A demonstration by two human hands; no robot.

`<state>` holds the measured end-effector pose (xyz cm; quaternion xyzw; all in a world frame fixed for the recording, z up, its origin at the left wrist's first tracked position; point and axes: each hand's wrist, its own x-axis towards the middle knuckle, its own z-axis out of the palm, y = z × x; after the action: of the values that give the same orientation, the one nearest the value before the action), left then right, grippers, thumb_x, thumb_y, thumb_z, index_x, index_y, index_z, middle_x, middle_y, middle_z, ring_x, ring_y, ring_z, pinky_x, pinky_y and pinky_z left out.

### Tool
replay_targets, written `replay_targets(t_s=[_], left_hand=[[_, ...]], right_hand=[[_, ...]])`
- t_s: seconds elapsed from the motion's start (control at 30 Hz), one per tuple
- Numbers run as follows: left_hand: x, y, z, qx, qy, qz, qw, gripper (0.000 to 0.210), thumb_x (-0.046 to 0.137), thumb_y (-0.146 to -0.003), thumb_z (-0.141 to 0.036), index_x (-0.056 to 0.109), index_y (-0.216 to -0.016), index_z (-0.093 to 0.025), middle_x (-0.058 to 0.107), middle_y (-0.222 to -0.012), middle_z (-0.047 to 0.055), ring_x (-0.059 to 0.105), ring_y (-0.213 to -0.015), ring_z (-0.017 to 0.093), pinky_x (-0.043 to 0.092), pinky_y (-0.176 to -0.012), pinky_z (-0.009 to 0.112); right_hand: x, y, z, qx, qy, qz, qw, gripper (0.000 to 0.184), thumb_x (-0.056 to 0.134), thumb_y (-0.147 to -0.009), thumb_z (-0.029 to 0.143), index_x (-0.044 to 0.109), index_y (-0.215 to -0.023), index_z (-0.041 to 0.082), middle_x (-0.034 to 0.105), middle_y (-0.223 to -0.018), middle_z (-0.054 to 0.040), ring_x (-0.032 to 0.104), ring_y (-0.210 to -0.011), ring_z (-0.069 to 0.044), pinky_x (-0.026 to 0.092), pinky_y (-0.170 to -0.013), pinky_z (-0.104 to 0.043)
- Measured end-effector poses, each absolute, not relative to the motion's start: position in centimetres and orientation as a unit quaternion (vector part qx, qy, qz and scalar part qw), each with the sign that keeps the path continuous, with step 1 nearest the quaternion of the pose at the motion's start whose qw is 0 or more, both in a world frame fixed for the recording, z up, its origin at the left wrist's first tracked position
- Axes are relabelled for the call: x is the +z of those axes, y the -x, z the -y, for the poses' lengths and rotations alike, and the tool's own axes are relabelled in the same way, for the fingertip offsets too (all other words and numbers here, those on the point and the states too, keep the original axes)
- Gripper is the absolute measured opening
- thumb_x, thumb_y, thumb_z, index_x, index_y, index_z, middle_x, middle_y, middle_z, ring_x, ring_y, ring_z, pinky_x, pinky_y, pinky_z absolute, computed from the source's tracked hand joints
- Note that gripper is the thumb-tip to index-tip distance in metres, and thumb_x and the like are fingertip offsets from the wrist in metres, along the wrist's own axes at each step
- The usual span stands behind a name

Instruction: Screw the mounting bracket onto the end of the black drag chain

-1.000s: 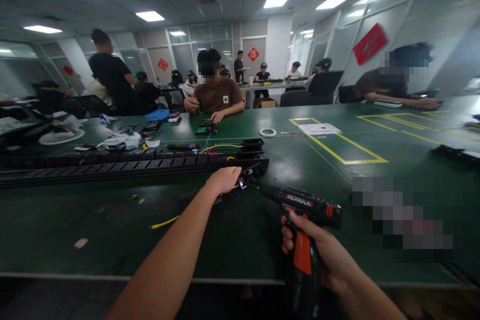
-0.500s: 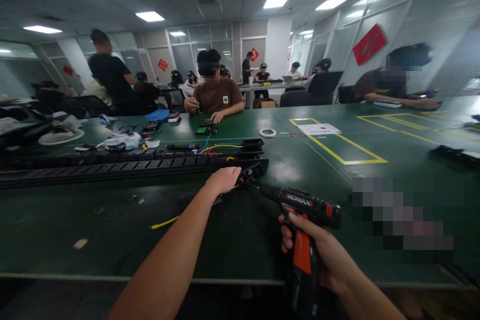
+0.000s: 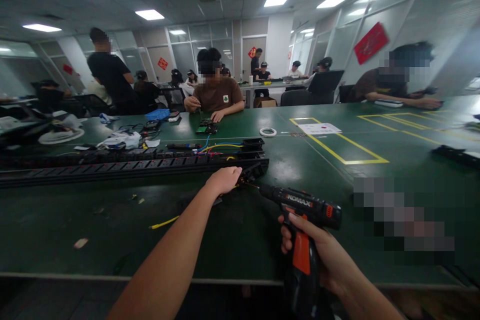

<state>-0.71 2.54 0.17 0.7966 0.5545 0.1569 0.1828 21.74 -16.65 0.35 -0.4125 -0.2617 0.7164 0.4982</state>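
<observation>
My right hand (image 3: 311,235) is wrapped round the handle of a black and orange cordless drill (image 3: 300,202), which points left. The drill's thin bit meets a small black part (image 3: 255,174) with wiring at its side. My left hand (image 3: 225,180) is closed on that part's left side; its fingertips are mostly hidden. Just behind lies a long black power strip (image 3: 150,167) with a row of sockets. A yellow cable (image 3: 165,222) sticks out from under my left forearm.
Across the green table (image 3: 240,265) a person in a brown shirt (image 3: 217,95) handles a circuit board (image 3: 206,126). A white tape roll (image 3: 267,132), a paper sheet (image 3: 318,128) and a blue basket (image 3: 157,114) lie farther back. Loose scraps dot the left front.
Both hands and the drill stay almost in place, with the bit still at the black part. Far back, a standing person has shifted slightly right.
</observation>
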Motion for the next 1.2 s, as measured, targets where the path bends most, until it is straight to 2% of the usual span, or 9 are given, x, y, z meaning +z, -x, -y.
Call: replay_targets(t_s=[0.37, 0.6, 0.8, 1.2], left_hand=[[0.06, 0.64, -2.67, 0.153, -0.799, -0.553, 0.178, 0.057, 0.022, -0.095, -0.055, 0.067, -0.107, -0.023, 0.066, -0.121, 0.007, 0.059, -0.113, 0.024, 0.041, -0.093, 0.03], [0.07, 0.85, -2.62, 0.155, -0.794, -0.558, 0.185, 0.06, 0.02, -0.094, -0.057, 0.069, -0.101, -0.023, 0.068, -0.115, 0.008, 0.062, -0.107, 0.024, 0.043, -0.09, 0.032], [-0.02, 0.9, -2.63, 0.164, -0.796, -0.555, 0.18, 0.058, 0.021, -0.094, -0.057, 0.067, -0.109, -0.024, 0.065, -0.123, 0.007, 0.058, -0.114, 0.024, 0.041, -0.095, 0.031], [0.25, 0.76, -2.48, 0.143, -0.796, -0.56, 0.179, 0.06, 0.019, -0.095, -0.056, 0.065, -0.115, -0.024, 0.062, -0.128, 0.007, 0.056, -0.118, 0.023, 0.04, -0.097, 0.031]], right_hand=[[0.46, -21.76, 16.69, 0.716, 0.415, 0.254, 0.5, 0.022, 0.066, -0.084, 0.033, 0.068, -0.093, 0.013, 0.06, -0.065, -0.0013, 0.057, -0.057, -0.013, 0.051, -0.059, -0.03], [0.48, -21.73, 16.68, 0.72, 0.41, 0.249, 0.501, 0.022, 0.066, -0.083, 0.033, 0.069, -0.093, 0.013, 0.06, -0.066, -0.0015, 0.057, -0.057, -0.013, 0.051, -0.06, -0.03], [0.62, -21.67, 16.63, 0.715, 0.424, 0.246, 0.499, 0.022, 0.067, -0.082, 0.033, 0.069, -0.092, 0.013, 0.06, -0.064, -0.0014, 0.057, -0.057, -0.014, 0.051, -0.058, -0.03], [0.69, -21.65, 16.58, 0.714, 0.427, 0.253, 0.494, 0.021, 0.068, -0.082, 0.033, 0.067, -0.091, 0.014, 0.06, -0.064, -0.0007, 0.057, -0.057, -0.014, 0.051, -0.058, -0.03]])
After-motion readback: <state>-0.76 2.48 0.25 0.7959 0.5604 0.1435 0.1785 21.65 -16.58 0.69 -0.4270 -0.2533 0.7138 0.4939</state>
